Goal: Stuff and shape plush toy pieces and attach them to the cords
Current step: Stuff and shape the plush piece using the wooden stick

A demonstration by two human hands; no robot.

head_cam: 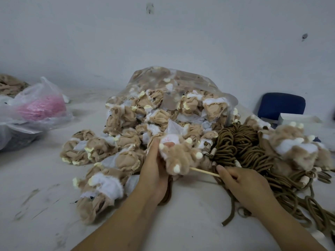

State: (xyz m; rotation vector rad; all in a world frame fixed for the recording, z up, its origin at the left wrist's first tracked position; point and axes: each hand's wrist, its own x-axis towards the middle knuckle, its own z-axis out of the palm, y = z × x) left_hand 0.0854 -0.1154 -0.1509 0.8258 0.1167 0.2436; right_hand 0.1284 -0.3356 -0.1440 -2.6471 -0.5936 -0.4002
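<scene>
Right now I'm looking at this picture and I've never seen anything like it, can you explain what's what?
No machine here: one camera worn on a person's head looks down at their bare hands over a white table. The left hand grips a fluffy tan plush piece with cream pom-poms; the right hand pinches a thin pale wooden stick whose far end meets that piece. Behind them a clear plastic bag spills tan and white fabric pieces, and a bundle of brown cords lies to the right. At far left sits a thin plastic bag holding something pink.
</scene>
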